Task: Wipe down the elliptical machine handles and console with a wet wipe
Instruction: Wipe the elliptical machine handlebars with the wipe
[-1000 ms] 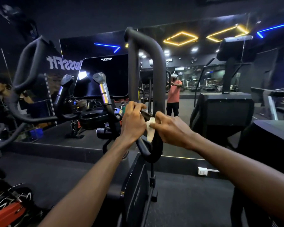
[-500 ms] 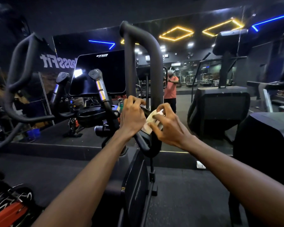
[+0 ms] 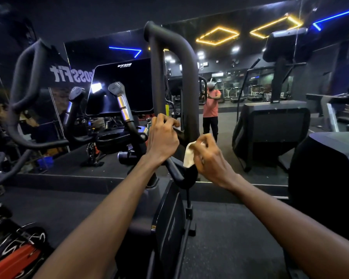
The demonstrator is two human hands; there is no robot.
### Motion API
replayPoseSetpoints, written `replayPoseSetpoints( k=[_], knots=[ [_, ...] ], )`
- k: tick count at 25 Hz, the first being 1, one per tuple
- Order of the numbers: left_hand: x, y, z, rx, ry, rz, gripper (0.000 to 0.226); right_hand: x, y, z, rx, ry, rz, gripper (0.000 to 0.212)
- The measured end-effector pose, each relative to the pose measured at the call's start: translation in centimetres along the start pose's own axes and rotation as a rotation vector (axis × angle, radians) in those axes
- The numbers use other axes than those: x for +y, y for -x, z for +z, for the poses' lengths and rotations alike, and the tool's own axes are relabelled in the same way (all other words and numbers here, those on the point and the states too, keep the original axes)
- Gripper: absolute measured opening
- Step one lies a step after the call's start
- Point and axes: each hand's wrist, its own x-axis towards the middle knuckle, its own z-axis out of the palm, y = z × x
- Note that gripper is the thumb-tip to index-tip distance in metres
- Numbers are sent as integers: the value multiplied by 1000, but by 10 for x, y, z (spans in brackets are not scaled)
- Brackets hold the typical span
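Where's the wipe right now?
In the head view, the wipe is just right of centre, held in the right hand against the lower curve of the black handle loop, beside the left hand.

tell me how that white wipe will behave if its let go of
Probably floppy: the wipe is crumpled and droops below the right hand. Likely very light, since a few fingers hold it. If wet, it may cling to the handle rather than slide.
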Motion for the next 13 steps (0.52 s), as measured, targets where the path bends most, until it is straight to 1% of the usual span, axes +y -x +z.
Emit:
replayPoseSetpoints(
  k=[1, 2, 4, 5, 6, 7, 8, 9, 11, 12, 13],
  knots=[
    [1, 0, 0, 1, -2, -1, 28, -1, 0, 2, 54, -40, 104, 18],
    [2, 0, -1, -4, -4, -4, 28, -3, 2, 5, 80, -51, 159, 19],
    [3, 0, -1, -16, -18, -10, 27, -3, 6, 10, 29, -39, 135, 19],
    [3, 0, -1, -14, -28, -11, 28, 0, 2, 9, 43, -39, 127, 18],
    [4, -1, -1, -14, -37, -11, 29, 5, -6, 7, 102, -43, 166, 16],
    [4, -3, -1, -15, -46, -8, 30, 7, -16, 3, 170, -59, 246, 15],
    [5, -5, -2, -20, -58, -1, 31, 8, -24, 1, 206, -65, 289, 16],
    [6, -7, -4, -25, -70, 9, 30, 7, -27, 0, 194, -49, 260, 19],
    [6, -12, -6, -30, -77, 28, 28, 7, -27, -1, 88, 21, 77, 26],
    [5, -14, -7, -26, -76, 33, 27, 12, -29, -5, 72, 35, 15, 29],
    [4, -14, -7, -23, -78, 36, 27, 17, -37, -11, 104, 24, 26, 31]
  ],
)
